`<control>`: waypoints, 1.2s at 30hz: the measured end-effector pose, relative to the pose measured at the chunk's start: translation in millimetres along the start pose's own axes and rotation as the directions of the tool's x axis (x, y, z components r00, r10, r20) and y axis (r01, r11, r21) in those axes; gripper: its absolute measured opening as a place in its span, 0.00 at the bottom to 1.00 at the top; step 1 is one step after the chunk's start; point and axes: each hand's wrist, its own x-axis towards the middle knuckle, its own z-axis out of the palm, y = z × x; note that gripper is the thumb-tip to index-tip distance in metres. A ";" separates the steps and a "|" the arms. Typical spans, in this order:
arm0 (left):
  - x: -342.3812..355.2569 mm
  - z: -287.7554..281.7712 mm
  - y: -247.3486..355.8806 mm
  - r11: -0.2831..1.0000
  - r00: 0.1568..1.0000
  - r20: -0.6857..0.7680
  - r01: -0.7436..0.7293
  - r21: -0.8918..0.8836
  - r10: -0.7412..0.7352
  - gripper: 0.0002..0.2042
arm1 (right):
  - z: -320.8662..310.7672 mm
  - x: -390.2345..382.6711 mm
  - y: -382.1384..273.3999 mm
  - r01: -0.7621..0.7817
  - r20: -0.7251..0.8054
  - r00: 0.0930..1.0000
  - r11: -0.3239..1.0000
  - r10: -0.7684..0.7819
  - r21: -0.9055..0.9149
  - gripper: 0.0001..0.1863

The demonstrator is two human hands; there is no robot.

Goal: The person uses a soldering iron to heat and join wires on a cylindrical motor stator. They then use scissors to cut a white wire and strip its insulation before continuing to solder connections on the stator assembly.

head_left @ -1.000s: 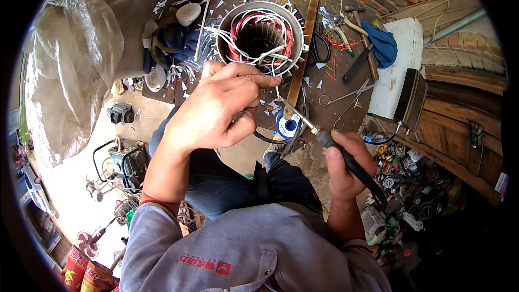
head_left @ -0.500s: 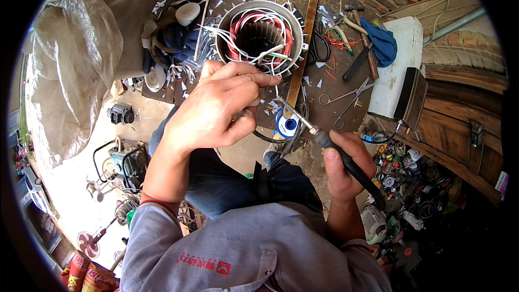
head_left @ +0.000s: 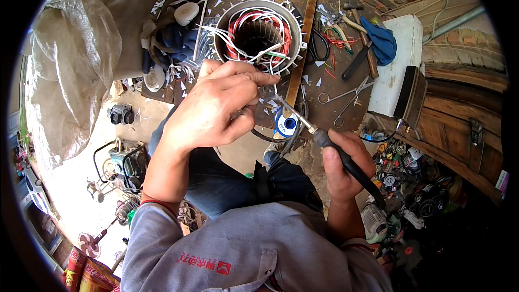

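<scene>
Near the stator [head_left: 262, 28], the right hand [head_left: 348, 165] edged its gripped soldering iron [head_left: 324, 139] leftward; the left hand's [head_left: 224, 100] hold I couldn't tell.

Soldering iron [head_left: 324, 140] in right grip [head_left: 339, 177]

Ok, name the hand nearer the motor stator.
Left: the left hand is at the near side of the motor stator; the right hand, holding a soldering iron, is farther back and to the right.
</scene>
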 end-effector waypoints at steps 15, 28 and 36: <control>0.6 0.2 -0.1 1.000 1.000 -0.012 -0.007 0.004 0.007 0.06 | 1.1 0.6 -0.6 -0.005 -0.005 1.000 1.000 0.005 -0.002 0.14; 1.1 -1.3 -0.4 1.000 1.000 0.002 -0.011 -0.005 0.012 0.06 | 1.5 -0.8 -0.4 -0.028 -0.016 0.999 1.000 0.028 -0.001 0.14; 0.8 -0.1 -0.4 1.000 1.000 -0.006 -0.016 -0.008 0.015 0.07 | 4.4 -5.0 3.4 -0.084 -0.048 0.995 0.994 0.087 0.064 0.13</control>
